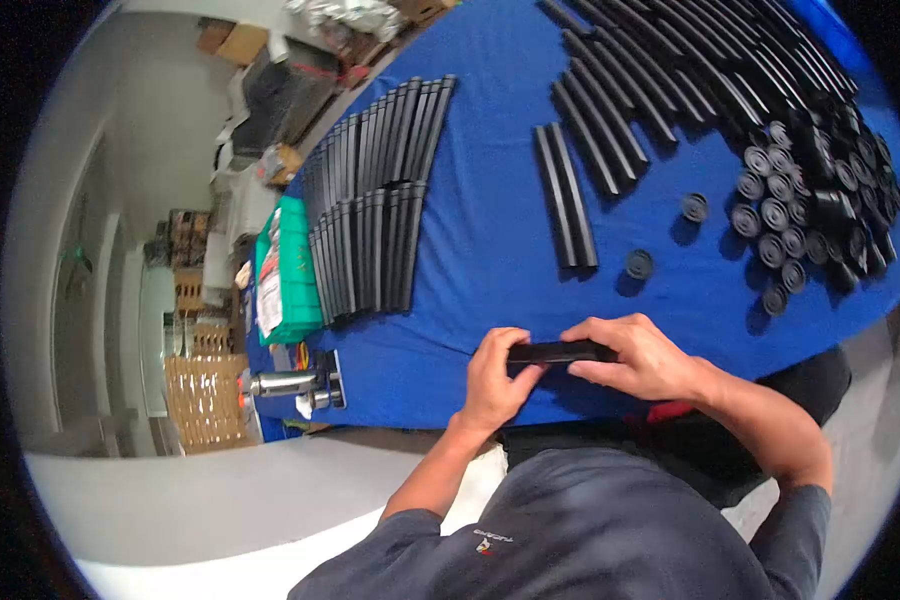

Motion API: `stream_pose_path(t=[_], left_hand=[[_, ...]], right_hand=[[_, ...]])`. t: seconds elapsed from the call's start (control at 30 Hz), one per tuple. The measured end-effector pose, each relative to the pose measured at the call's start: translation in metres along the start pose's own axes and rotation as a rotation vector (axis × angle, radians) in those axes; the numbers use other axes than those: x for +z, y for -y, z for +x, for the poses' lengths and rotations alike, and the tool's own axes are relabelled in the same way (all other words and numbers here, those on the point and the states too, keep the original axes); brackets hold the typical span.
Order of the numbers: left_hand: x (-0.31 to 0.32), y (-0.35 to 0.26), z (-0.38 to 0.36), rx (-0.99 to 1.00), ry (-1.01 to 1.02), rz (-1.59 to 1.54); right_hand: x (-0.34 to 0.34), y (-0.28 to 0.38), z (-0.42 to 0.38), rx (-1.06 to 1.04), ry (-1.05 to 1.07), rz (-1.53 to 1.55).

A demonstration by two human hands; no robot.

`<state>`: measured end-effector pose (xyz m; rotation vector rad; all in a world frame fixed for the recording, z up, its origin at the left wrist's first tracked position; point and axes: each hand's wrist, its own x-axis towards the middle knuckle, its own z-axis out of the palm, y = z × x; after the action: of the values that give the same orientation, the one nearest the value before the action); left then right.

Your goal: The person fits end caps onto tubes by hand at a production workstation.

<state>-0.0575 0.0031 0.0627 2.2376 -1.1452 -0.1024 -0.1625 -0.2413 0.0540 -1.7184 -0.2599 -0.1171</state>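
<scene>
A short-looking black tube [560, 352] lies level between my two hands, close to the front edge of the blue-covered table [500, 250]. My left hand [498, 378] grips its left end with thumb and fingers. Around the right end, the fingers and thumb of my right hand [635, 355] are closed. Beyond my hands, two long black tubes [567, 200] lie side by side. Two round black caps stand apart to the right, one nearer [639, 264] and one farther off [695, 207].
Many black tubes [610, 120] cover the far right, beside a pile of round black caps [773, 213]. Rows of black tubes [370, 210] lie at the left, next to a green crate [295, 265]. A metal cylinder [285, 383] is at the left edge.
</scene>
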Motion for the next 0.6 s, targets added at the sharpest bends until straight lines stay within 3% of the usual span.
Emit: stream_pose_path(t=[0.1, 0.23, 0.47, 0.6], left_hand=[[-0.011, -0.004, 0.004, -0.072, 0.054, -0.104], [-0.023, -0.008, 0.001, -0.126, 0.147, -0.161], [-0.027, -0.006, -0.004, -0.155, 0.229, -0.26], [-0.026, -0.011, 0.001, -0.023, 0.161, -0.118]], right_hand=[[-0.006, 0.007, 0.002, 0.203, 0.107, 0.29], [0.002, -0.004, 0.0, 0.129, 0.102, 0.466], [0.002, -0.004, -0.002, 0.116, 0.111, 0.419], [0.006, -0.008, -0.001, 0.096, 0.075, 0.364]])
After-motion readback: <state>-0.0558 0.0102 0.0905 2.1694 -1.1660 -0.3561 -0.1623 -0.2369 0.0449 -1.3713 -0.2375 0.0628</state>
